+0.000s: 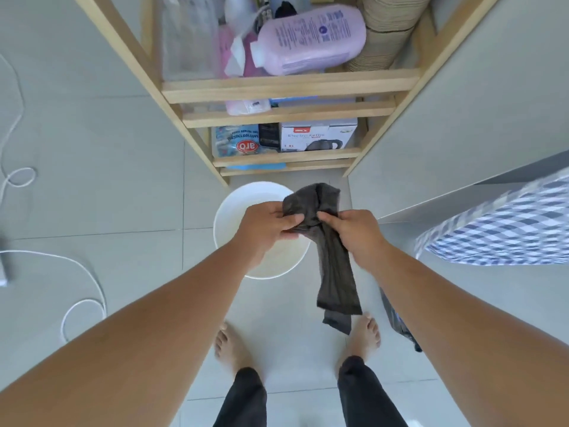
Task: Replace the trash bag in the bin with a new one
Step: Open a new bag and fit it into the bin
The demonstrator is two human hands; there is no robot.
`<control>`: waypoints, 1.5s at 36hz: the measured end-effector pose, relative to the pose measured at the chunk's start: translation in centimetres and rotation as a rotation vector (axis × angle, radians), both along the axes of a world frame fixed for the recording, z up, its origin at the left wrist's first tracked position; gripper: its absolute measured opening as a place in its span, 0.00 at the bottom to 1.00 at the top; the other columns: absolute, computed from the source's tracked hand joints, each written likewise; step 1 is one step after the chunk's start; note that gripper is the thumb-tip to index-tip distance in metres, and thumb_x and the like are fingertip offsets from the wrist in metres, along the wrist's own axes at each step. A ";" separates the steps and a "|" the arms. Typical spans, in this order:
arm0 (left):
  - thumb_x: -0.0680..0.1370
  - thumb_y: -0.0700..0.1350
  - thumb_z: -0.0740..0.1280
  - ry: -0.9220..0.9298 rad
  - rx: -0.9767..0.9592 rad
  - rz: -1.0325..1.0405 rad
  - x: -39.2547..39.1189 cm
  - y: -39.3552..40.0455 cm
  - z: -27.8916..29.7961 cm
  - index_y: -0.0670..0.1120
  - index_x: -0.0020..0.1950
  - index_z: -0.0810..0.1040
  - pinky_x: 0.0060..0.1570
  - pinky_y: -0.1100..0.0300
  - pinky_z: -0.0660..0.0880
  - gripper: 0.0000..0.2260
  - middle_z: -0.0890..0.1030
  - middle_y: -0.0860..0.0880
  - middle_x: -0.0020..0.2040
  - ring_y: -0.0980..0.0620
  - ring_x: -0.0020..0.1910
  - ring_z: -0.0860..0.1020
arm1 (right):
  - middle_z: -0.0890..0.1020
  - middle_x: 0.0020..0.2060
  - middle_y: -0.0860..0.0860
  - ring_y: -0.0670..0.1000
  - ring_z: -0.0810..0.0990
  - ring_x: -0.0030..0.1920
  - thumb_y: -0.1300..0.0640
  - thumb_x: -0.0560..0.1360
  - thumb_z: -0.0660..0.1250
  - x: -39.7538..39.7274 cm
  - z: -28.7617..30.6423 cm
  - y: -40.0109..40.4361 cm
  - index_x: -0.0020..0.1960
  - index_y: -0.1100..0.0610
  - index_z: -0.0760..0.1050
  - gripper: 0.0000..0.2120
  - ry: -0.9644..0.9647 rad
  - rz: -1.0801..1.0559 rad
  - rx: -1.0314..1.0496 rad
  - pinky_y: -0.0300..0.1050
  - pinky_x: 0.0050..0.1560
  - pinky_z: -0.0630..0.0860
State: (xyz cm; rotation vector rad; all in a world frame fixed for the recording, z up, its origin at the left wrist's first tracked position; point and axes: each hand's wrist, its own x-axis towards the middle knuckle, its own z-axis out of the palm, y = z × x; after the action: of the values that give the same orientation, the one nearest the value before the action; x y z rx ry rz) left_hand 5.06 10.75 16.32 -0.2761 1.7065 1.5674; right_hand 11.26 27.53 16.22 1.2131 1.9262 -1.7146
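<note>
Trash bag (334, 266) pinched, both hands, above bin (228, 211).

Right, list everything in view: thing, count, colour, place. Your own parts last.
trash bag: one, dark grey, folded, held over the floor
bin: one, white, unlined, below the shelf
shelf unit: one, pale wood, ahead
bottle: one, lilac, top shelf, lying down
kettle box: one, white, lower shelf
cable: white, floor, left
checked cloth: one, blue-white, right
feet: two, bare
left hand: gripping the bag
right hand: gripping the bag
</note>
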 end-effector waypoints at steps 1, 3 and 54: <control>0.75 0.39 0.73 0.031 -0.062 -0.030 0.0 -0.2 0.1 0.43 0.45 0.83 0.36 0.61 0.79 0.01 0.84 0.47 0.34 0.50 0.33 0.81 | 0.78 0.30 0.58 0.54 0.76 0.31 0.51 0.70 0.76 -0.1 0.0 -0.3 0.34 0.66 0.76 0.19 -0.005 -0.008 0.022 0.44 0.36 0.74; 0.76 0.47 0.73 0.097 -0.176 -0.062 0.0 -0.8 0.0 0.45 0.35 0.81 0.33 0.60 0.76 0.11 0.78 0.51 0.24 0.52 0.25 0.75 | 0.78 0.31 0.57 0.53 0.76 0.31 0.51 0.73 0.74 -0.2 0.0 -1.0 0.36 0.65 0.78 0.17 -0.042 -0.001 0.021 0.43 0.35 0.72; 0.67 0.37 0.79 -0.020 -0.146 -0.227 1.2 -5.4 0.5 0.38 0.44 0.84 0.34 0.62 0.79 0.09 0.85 0.45 0.37 0.52 0.34 0.82 | 0.82 0.54 0.67 0.62 0.82 0.48 0.64 0.70 0.70 0.0 -1.2 -6.7 0.56 0.70 0.78 0.16 -0.091 -0.117 -0.493 0.62 0.57 0.77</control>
State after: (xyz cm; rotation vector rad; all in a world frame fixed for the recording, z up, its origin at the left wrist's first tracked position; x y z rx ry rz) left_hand 6.21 5.31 16.83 -0.1638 1.7731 1.2743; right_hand 11.23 20.80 15.06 1.1979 1.2884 -1.9943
